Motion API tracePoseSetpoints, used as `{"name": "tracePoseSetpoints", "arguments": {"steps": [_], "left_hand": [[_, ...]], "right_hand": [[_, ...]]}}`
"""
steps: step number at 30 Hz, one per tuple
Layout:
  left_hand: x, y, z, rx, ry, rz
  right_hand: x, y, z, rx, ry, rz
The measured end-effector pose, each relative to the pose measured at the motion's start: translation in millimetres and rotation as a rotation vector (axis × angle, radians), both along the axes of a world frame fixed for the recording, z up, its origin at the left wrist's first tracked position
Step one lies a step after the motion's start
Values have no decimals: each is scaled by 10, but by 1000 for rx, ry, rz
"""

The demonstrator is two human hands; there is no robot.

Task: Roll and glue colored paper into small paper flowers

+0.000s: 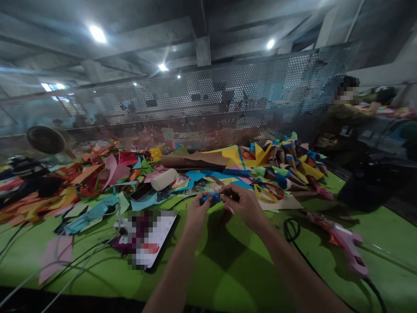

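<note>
Over the green tabletop (208,269), my left hand (197,213) pinches a small crumpled piece of blue paper (211,198) between thumb and fingers. My right hand (243,204) meets it from the right, fingertips closed together at the blue paper's edge. Whatever those fingertips grip is too small and dim to make out. A bit of pink paper (229,209) shows just under my right hand. Beyond that hand lie scissors with yellow handles (264,194) and a red-handled pair (276,189). Left of my hands rests a lit tablet (161,234), partly blurred out.
A pink glue gun (345,245) with black cord lies at right. Colored paper scraps (114,169) heap at left; paper cones (289,163) pile up behind right. A brown paper roll (195,160), pale cylinder (163,179) and mesh panel (228,100) stand beyond. A person (342,117) sits far right.
</note>
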State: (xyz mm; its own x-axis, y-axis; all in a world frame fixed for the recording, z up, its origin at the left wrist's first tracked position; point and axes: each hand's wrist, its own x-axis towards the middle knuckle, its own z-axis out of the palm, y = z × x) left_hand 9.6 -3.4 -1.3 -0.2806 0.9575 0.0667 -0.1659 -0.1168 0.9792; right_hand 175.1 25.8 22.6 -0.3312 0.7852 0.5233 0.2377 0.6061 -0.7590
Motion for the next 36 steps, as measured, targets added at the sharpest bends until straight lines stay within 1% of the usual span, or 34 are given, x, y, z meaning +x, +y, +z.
{"name": "tracePoseSetpoints", "arguments": {"steps": [7,12,18,26,30,34,36], "left_hand": [[12,-11,18,9,-12,-37],[5,-14,19,0,-14,-49],[-5,-13,11,7,0,-62],[1,-35,18,4,2,-126],[1,-26,-18,-10,-41,-111],[-9,-18,-43,-42,-80,-174],[-6,-15,-42,-42,-57,-167]], "right_hand": [[-1,1,15,24,-14,11],[16,30,2,-21,-1,36],[40,60,-3,-30,-36,55],[100,56,56,115,-218,12],[93,46,62,138,-218,9],[73,33,72,145,-197,13],[65,25,74,149,-186,17]]}}
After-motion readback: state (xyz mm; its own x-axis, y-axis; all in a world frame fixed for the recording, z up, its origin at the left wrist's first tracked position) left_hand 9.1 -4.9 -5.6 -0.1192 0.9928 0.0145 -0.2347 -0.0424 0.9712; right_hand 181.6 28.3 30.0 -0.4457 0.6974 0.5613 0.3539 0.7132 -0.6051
